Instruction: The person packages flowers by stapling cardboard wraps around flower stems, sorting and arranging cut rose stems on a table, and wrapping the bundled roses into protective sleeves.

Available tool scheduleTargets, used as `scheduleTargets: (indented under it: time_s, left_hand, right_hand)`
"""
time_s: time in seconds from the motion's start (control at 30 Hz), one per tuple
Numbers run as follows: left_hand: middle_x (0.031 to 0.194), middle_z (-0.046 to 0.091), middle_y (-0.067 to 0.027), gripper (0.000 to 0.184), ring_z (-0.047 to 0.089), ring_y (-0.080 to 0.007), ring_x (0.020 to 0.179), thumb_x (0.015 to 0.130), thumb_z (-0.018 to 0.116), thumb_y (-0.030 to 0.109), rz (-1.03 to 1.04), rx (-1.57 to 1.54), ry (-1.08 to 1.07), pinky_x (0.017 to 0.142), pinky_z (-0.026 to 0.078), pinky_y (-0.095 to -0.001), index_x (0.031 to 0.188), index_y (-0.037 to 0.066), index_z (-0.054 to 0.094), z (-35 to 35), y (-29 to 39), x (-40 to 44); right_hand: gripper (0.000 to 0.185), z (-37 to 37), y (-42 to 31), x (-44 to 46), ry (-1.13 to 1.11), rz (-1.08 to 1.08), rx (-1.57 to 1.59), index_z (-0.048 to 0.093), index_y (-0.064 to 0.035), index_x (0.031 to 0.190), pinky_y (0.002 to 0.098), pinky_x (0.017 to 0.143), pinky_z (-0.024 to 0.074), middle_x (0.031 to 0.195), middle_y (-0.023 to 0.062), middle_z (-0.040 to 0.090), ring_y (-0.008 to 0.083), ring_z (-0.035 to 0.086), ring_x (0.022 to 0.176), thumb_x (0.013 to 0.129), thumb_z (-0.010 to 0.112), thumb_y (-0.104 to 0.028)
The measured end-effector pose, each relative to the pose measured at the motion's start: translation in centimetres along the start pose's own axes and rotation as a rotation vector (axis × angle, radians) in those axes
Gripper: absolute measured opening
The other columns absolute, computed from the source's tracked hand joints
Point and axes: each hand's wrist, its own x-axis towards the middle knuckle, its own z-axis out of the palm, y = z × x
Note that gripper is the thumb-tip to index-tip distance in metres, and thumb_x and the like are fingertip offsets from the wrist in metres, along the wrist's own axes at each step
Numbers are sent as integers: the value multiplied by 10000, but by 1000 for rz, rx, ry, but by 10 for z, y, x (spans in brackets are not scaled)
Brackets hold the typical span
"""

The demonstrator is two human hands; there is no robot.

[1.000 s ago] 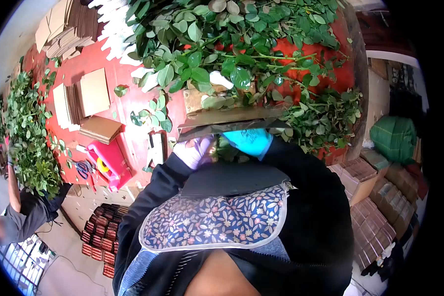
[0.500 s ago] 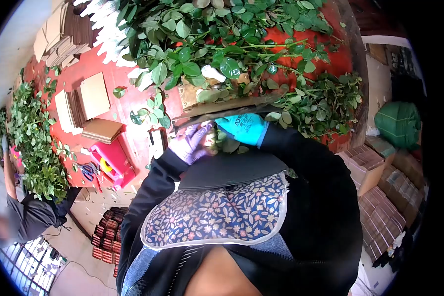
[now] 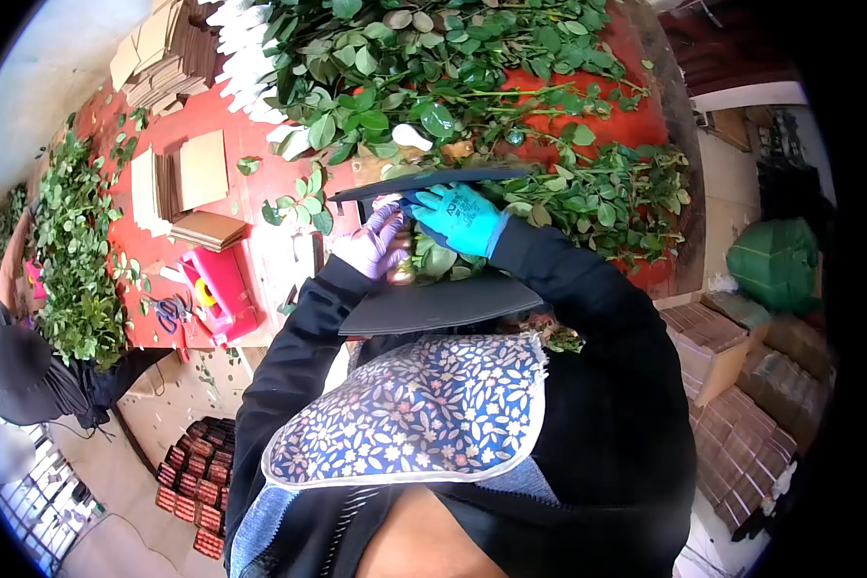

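Note:
My left hand [image 3: 371, 249], in a purple glove, has its fingers bent against the left end of a leafy flower bunch [image 3: 438, 262]. Pale flower heads show beside these fingers, partly hidden. My right hand [image 3: 456, 218], in a turquoise glove with a dark palm, lies over the far side of the bunch. Its fingers are curled, with the tips close to my left fingertips; what they grip is hidden. A black sheet [image 3: 438, 308] lies under the bunch, one flap towards my body and another standing up beyond my hands.
Leafy stems [image 3: 385, 87] heap the red table [image 3: 270, 183]. Cardboard pieces [image 3: 202, 178], a pink tape dispenser [image 3: 217, 294] and scissors [image 3: 170, 313] lie left. Another person [image 3: 29, 366] is at the far left. Bundled cardboard [image 3: 742, 443] and a green sack [image 3: 773, 262] stand right.
My right hand has shifted left and slightly away from me, its fingers now more curled. The far flap shows more of its black face. The person at the left has changed posture.

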Motion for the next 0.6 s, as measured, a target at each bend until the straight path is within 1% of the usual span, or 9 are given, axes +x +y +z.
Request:
scheduleTargets:
  time_s: [0.07,0.1,0.17,0.23,0.27,0.43,0.5,0.53,0.6]
  left_hand:
    - [1386,443,-119,584,606,-342,1034,796,705,247,32,-8,27,838,523,-390,1317,101,484,5,-4,-3]
    - [1378,453,-117,575,606,-341,1035,797,705,246,55,-9,61,839,522,-390,1311,100,490,8,-9,-4]
    - [1348,492,-123,544,611,-335,1028,792,701,223,72,30,83,833,524,-397,1287,105,509,3,-8,-7]
    - [1334,509,-125,538,603,-339,1046,787,700,211,92,22,108,846,521,-401,1283,109,517,5,-20,-9]
    - [1338,495,-112,513,613,-301,1041,785,680,196,148,53,138,833,530,-357,1258,69,529,15,-33,-10]
    - [1080,603,-156,314,627,-350,897,827,621,115,165,-114,322,741,519,-390,1133,65,572,7,-33,-49]
    - [917,628,-132,222,623,-336,719,835,628,126,4,-11,201,586,482,-417,1046,70,584,14,-31,-117]
    - [804,631,-140,176,622,-319,671,826,645,171,111,-80,128,560,467,-424,978,88,609,17,-25,-152]
    - [675,620,-165,119,636,-327,685,822,601,163,-67,-280,-345,607,496,-412,855,76,677,42,2,-199]
  right_hand:
    - [360,-11,-1,-5,-39,9,114,573,-118,1196,421,861,453,1282,63,513,261,525,1110,849,546,-210]
    - [332,-26,2,-6,2,-29,156,591,-110,1188,399,819,479,1209,86,572,258,583,1018,862,557,-158]
    - [338,-23,2,-17,65,176,882,587,-56,1213,330,812,487,1113,115,618,228,613,969,876,565,-60]
    - [341,-64,-11,-30,238,271,829,592,-27,1205,282,779,493,1014,121,648,184,625,907,869,555,17]
    - [341,-80,-19,-37,287,369,817,584,-16,1213,282,813,489,1038,111,651,174,620,937,876,547,17]
    - [318,-104,-69,-119,779,879,1104,553,11,1244,293,923,464,1177,105,623,170,606,1034,940,538,-84]
    - [332,-103,-90,-162,823,988,1029,541,7,1259,300,901,475,1186,116,617,177,610,1020,953,536,-123]
    - [332,-97,-100,-178,822,984,1033,541,7,1259,300,901,475,1186,116,617,177,610,1020,953,536,-123]
    - [329,-80,-119,-212,880,1047,1076,546,3,1258,299,876,486,1179,116,620,177,617,997,955,529,-125]
